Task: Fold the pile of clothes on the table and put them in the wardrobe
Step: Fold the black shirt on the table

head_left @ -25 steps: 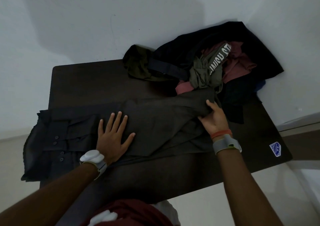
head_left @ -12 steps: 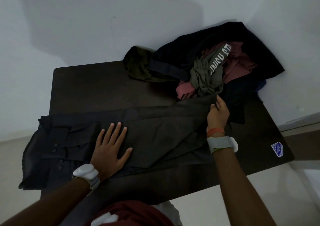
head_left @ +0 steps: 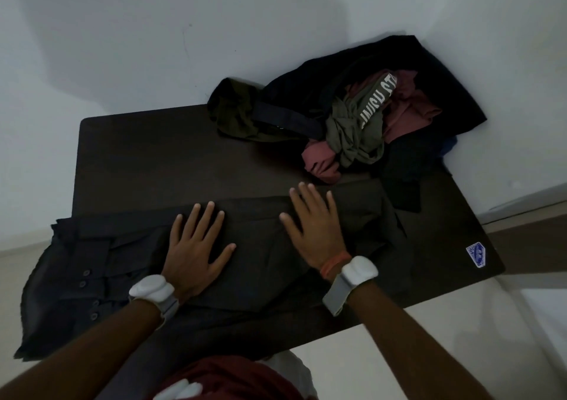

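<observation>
Dark shirt [head_left: 264, 246] is lying flattened along the 6 o'clock side of the bench [head_left: 168, 160], its buttoned end hanging over the 9 o'clock edge. The left hand [head_left: 196, 246] is pressing flat on it toward 8 o'clock, fingers spread. The right hand [head_left: 313, 230] is pressing flat near the middle, fingers also spread. At 1 o'clock, the pile of clothes [head_left: 291, 105] is sitting heaped against the wall [head_left: 153, 46], with an olive lettered garment [head_left: 362, 129] and a pink garment [head_left: 322, 163] on top. At 4 o'clock a blue sticker [head_left: 476, 255] is showing.
</observation>
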`<state>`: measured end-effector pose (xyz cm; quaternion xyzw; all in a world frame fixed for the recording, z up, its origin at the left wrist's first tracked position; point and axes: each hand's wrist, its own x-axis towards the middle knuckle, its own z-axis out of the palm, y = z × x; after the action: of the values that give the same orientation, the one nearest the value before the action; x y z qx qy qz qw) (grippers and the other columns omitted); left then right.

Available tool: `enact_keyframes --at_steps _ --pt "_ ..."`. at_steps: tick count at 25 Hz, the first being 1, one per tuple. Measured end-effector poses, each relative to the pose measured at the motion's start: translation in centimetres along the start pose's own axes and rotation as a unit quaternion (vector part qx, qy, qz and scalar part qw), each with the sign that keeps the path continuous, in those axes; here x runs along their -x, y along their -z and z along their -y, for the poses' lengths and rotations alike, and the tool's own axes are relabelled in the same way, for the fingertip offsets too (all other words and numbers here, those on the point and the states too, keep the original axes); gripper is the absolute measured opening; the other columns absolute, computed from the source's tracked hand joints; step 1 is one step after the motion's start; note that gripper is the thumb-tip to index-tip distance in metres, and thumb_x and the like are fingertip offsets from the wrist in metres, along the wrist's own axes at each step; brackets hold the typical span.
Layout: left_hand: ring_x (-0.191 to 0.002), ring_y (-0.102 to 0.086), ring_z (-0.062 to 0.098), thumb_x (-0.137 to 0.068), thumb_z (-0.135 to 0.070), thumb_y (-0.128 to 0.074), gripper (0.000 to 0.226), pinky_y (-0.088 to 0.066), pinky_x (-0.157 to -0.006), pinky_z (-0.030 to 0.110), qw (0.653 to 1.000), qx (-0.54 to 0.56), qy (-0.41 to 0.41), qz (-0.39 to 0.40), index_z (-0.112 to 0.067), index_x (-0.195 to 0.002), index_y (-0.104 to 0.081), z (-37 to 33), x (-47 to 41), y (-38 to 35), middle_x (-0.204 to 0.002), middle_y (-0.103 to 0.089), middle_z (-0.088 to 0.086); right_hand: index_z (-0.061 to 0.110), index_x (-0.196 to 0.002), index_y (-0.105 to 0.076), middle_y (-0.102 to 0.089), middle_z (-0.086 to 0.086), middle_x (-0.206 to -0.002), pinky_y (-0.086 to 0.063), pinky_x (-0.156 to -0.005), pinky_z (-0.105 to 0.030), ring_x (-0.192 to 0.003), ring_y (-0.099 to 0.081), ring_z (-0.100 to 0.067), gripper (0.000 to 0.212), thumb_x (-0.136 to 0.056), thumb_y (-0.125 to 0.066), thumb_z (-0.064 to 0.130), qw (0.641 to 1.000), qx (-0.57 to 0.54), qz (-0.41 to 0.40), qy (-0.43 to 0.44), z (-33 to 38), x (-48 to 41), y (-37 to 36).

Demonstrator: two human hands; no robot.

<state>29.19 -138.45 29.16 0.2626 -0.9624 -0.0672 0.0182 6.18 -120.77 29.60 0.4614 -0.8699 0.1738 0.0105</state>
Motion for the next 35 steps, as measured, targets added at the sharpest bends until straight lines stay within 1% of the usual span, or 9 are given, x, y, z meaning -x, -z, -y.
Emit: enact_keyframes --at_steps 3,6,13,16,18,22,26,30,35 --pt "-0.156 -0.008 0.023 -0.096 -0.069 -0.024 0.077 -0.01 -0.122 0.061 0.999 -0.005 0.03 0.012 -0.025 -0.16 -0.024 0.8 0.0 -0.5 -0.169 -0.014 0.001 0.02 -0.156 -0.037 -0.026 -0.007 -0.165 -0.009 -0.126 -0.049 -0.155 -0.018 -0.024 0.067 -0.103 -0.029 0.06 0.998 0.038 0.025 -0.046 -2.3 2.8 -1.9" --pt "-0.156 -0.005 0.022 -0.096 -0.071 -0.021 0.079 -0.007 -0.123 0.06 0.998 -0.007 0.054 0.02 -0.027 -0.161 -0.017 1.2 0.3 -0.4 -0.169 -0.009 0.001 0.017 -0.155 -0.039 -0.029 -0.008 -0.164 -0.008 -0.126 -0.047 -0.153 -0.021 -0.023 0.066 -0.102 -0.033 0.055 0.989 0.079 0.0 -0.126 -5.7 2.6 -1.1" --pt "-0.156 -0.004 0.024 -0.096 -0.072 -0.018 0.079 -0.006 -0.122 0.06 0.997 -0.005 0.068 0.033 -0.027 -0.161 -0.015 0.7 -0.3 -0.5 -0.169 -0.007 0.003 0.012 -0.154 -0.039 -0.029 -0.011 -0.164 -0.002 -0.126 -0.048 -0.154 -0.018 -0.024 0.068 -0.103 -0.022 0.054 0.991 0.064 0.026 -0.111 -6.9 0.7 0.2" --pt "-0.155 -0.011 0.028 -0.097 -0.069 -0.019 0.079 -0.007 -0.123 0.059 0.997 -0.021 0.072 0.018 -0.022 -0.16 -0.023 0.7 0.1 -0.3 -0.167 -0.016 0.008 0.013 -0.154 -0.04 -0.03 -0.01 -0.163 -0.005 -0.126 -0.05 -0.155 -0.018 -0.022 0.062 -0.106 -0.033 0.051 0.997 0.039 -0.017 -0.057 -4.5 2.2 0.7" --pt "-0.154 -0.015 0.03 -0.097 -0.067 -0.021 0.079 -0.007 -0.123 0.058 0.996 -0.023 0.081 0.006 -0.019 -0.159 -0.027 0.5 0.6 -0.3 -0.166 -0.021 0.011 0.013 -0.154 -0.039 -0.028 -0.009 -0.164 -0.007 -0.126 -0.049 -0.155 -0.016 -0.022 0.061 -0.105 -0.036 0.05 0.999 0.03 -0.014 -0.044 -4.3 4.0 0.2" --pt "-0.154 -0.013 0.031 -0.097 -0.066 -0.021 0.079 -0.009 -0.123 0.057 0.996 -0.008 0.086 -0.002 -0.017 -0.159 -0.027 0.7 1.2 -0.5 -0.166 -0.02 0.012 0.011 -0.153 -0.04 -0.028 -0.011 -0.164 -0.012 -0.125 -0.05 -0.155 -0.016 -0.022 0.061 -0.105 -0.035 0.049 0.997 0.012 -0.012 -0.081 -5.5 5.4 -0.4" --pt "-0.155 -0.011 0.03 -0.098 -0.065 -0.021 0.078 -0.011 -0.123 0.058 0.996 -0.006 0.088 -0.003 -0.017 -0.159 -0.027 0.7 1.2 -0.8 -0.166 -0.019 0.012 0.011 -0.155 -0.036 -0.024 -0.011 -0.165 -0.009 -0.126 -0.05 -0.156 -0.013 -0.022 0.061 -0.104 -0.042 0.044 0.995 0.02 -0.05 -0.086 -5.3 6.6 0.2" --pt "-0.155 -0.011 0.031 -0.097 -0.064 -0.022 0.078 -0.01 -0.123 0.059 0.996 0.006 0.086 -0.001 -0.016 -0.158 -0.026 0.6 1.2 -0.9 -0.166 -0.019 0.012 0.013 -0.158 -0.029 -0.021 -0.01 -0.166 -0.015 -0.125 -0.05 -0.155 -0.014 -0.022 0.066 -0.104 -0.037 0.049 0.981 0.032 -0.059 -0.184 -5.6 8.8 -0.5" --pt "-0.154 -0.014 0.034 -0.098 -0.06 -0.022 0.079 -0.011 -0.121 0.061 0.998 0.009 0.064 0.003 -0.009 -0.157 -0.03 0.4 0.8 -1.0 -0.164 -0.022 0.016 0.014 -0.159 -0.027 -0.019 -0.009 -0.167 -0.011 -0.126 -0.047 -0.155 -0.014 -0.022 0.067 -0.104 -0.032 0.051 0.975 0.026 -0.052 -0.215 -4.7 8.7 -0.4"
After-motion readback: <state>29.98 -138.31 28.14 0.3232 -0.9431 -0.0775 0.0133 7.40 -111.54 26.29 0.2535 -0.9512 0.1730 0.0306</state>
